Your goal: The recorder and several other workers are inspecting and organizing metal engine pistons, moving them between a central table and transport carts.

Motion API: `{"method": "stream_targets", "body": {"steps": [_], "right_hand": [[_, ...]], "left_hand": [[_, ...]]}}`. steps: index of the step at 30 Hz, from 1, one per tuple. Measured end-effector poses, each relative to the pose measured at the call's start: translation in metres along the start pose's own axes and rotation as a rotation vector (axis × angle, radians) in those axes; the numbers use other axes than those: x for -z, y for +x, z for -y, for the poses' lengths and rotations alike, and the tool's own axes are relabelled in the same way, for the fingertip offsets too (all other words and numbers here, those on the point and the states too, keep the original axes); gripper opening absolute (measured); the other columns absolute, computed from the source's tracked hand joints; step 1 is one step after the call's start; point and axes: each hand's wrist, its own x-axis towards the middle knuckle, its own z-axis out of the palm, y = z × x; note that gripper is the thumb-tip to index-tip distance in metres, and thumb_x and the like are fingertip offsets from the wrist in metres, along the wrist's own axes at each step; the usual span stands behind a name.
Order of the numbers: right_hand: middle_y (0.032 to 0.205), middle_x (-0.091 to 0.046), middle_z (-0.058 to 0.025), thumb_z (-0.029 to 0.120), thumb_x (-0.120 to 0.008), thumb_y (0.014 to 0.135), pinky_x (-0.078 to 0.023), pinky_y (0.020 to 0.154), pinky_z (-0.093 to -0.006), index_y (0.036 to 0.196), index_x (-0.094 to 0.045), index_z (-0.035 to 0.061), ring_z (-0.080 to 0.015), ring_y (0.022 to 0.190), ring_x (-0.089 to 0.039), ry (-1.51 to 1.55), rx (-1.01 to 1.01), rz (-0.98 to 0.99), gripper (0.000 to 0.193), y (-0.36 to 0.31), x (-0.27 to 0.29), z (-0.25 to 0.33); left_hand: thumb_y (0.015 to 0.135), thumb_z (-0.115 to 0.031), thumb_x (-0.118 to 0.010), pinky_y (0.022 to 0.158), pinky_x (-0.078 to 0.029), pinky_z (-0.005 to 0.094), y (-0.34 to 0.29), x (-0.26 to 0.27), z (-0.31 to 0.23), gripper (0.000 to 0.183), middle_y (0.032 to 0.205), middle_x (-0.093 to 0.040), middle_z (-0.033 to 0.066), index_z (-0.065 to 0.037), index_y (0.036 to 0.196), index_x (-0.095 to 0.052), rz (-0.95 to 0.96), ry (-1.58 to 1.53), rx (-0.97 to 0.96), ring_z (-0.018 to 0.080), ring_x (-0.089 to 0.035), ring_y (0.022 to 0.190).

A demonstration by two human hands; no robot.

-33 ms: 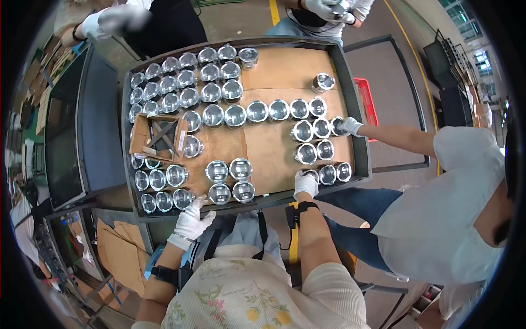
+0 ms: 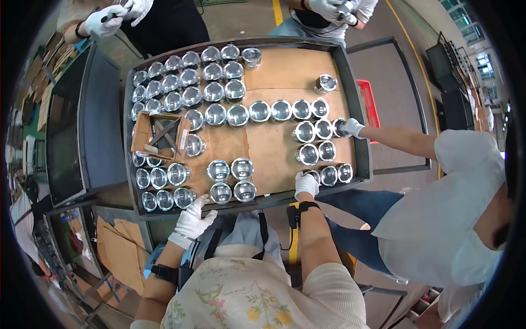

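Shiny metal pistons stand in rows on a cardboard-lined table (image 2: pixel 274 148). My white-gloved right hand (image 2: pixel 306 185) is at the near edge, its fingers around a piston (image 2: pixel 312 175) that it partly hides. My left hand (image 2: pixel 192 220), also gloved, rests at the near rim with thumb and fingers apart. Its fingertips are by the nearest piston (image 2: pixel 183 197) in the left corner group; whether they touch is unclear. Between my hands is a small block of pistons (image 2: pixel 221 193).
A cardboard box (image 2: pixel 143 134) with dark flat pieces sits among the left pistons. On the right, a co-worker's gloved hand (image 2: pixel 353 128) touches a piston (image 2: pixel 339 126). Two more people work at the far side. A red crate (image 2: pixel 367 104) lies beyond the right rim.
The far-left person's hand, blurred before, now shows sharply, with both gloved hands together around a small dark item. The whole view has shifted slightly. My hands keep their places.
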Motion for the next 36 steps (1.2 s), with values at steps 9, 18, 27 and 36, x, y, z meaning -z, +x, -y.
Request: {"method": "stream_targets", "body": {"steps": [9,18,27,36], "right_hand": [[0.088,-0.065,-0.0224,0.048,-0.03,0.095,-0.047,0.077,-0.0404,0.094,-0.063,-0.0023,-0.0337,0.089,-0.063,0.592,0.139,0.184,0.06,-0.005,0.013,0.005],[0.102,-0.064,-0.009,0.038,-0.047,0.093,-0.05,0.082,-0.0391,0.106,-0.057,0.0067,-0.0246,0.095,-0.06,1.685,-0.239,0.872,0.035,-0.11,0.12,0.073],[0.093,-0.065,-0.009,0.036,-0.051,0.092,-0.055,0.067,-0.0346,0.102,-0.059,0.0068,-0.0207,0.078,-0.065,1.659,0.12,1.168,0.032,-0.185,0.185,0.102],[0.087,-0.065,-0.0095,0.037,-0.053,0.091,-0.053,0.062,-0.0338,0.099,-0.06,0.0047,-0.0192,0.075,-0.063,1.586,0.19,1.111,0.033,-0.245,0.217,0.121]], "left_hand": [[0.08,-0.025,-0.07,0.093,-0.044,0.0305,-0.002,0.008,-0.011,0.054,0.112,-0.062,0.0154,0.001,0.122,-0.048,0.071,-0.005,0.04,0.0215,-0.058,0.107],[0.079,-0.028,-0.069,0.088,-0.048,0.0319,0.004,0.014,-0.024,0.051,0.106,-0.065,0.0129,-0.006,0.121,-0.051,-0.026,-0.23,-0.104,0.0227,-0.062,0.101],[0.068,-0.023,-0.082,0.1,-0.039,0.0356,-0.007,0.048,-0.106,0.09,0.129,-0.046,0.0107,-0.002,0.137,-0.028,0.139,-0.67,-0.407,0.021,-0.047,0.118],[0.068,-0.027,-0.081,0.1,-0.037,0.0355,-0.034,0.077,-0.125,0.098,0.131,-0.044,0.0162,0.0,0.14,-0.02,-0.193,-0.742,-0.601,0.0225,-0.044,0.121]]}}
